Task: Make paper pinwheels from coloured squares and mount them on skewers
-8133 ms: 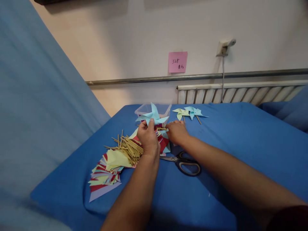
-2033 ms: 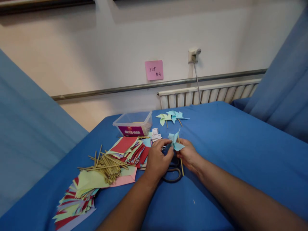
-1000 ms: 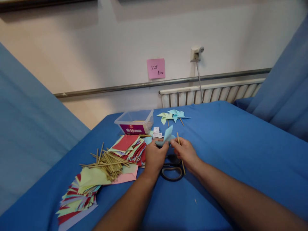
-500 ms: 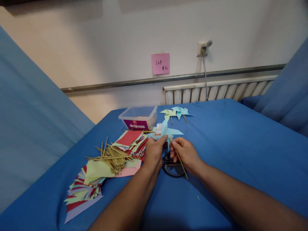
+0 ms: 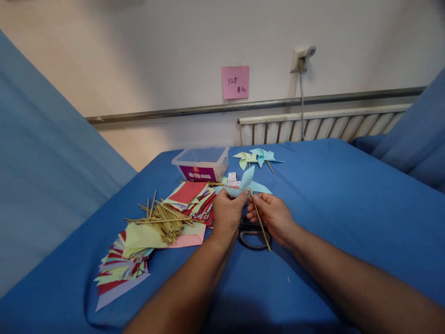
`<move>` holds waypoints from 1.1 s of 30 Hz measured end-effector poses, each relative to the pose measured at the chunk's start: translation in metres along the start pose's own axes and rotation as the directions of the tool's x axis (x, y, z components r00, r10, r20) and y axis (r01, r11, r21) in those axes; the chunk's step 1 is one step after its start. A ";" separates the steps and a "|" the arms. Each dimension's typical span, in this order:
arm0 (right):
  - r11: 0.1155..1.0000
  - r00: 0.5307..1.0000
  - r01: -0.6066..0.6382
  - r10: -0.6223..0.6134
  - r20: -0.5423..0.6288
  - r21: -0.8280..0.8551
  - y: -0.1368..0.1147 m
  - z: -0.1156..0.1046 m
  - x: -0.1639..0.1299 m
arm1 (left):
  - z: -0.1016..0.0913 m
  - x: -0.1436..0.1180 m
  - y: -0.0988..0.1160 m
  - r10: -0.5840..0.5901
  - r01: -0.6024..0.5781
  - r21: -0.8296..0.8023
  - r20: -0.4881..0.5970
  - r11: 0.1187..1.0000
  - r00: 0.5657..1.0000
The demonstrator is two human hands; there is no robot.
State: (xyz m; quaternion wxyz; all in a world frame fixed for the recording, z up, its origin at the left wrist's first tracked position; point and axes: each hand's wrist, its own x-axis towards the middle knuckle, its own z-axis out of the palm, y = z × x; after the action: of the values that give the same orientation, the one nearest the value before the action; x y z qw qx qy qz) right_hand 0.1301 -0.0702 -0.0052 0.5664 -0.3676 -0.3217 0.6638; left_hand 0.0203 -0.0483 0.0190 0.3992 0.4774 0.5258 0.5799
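Pinwheel [image 5: 247,184] pinched above left fingers [image 5: 232,197]; stick [image 5: 259,219] in right fingers [image 5: 261,204].

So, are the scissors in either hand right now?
No, the scissors lie on the blue cloth beneath both hands; the left hand holds the paper pinwheel, the right hand its stick.

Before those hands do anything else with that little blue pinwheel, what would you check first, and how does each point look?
1. Left hand grips the blue pinwheel: ok.
2. Right hand holds the stick, its top end at the paper's middle: ok.
3. Stick fixed to the paper: cannot tell, fingers hide the joint.
4. Scissors lie right under both hands: not ok, they are in the way.
5. Spare sticks and coloured paper squares lie close to the left hand: ok.
6. Finished pinwheels lie apart, beyond the hands: ok.
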 end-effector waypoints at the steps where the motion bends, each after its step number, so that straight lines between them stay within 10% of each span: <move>1: 1.000 1.000 0.002 -0.002 0.002 -0.003 0.000 0.000 0.000 | 0.000 0.000 0.000 0.003 -0.003 -0.001 0.004 1.000 1.000; 33: 0.999 1.000 -0.002 0.001 0.026 0.050 0.003 -0.003 0.001 | 0.000 -0.002 0.002 0.006 -0.007 0.030 0.010 1.000 1.000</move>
State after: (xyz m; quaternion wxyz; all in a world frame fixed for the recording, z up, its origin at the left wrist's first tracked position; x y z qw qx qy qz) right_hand 0.1317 -0.0699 -0.0092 0.5707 -0.3449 -0.3119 0.6768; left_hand 0.0211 -0.0508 0.0202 0.3927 0.4880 0.5310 0.5706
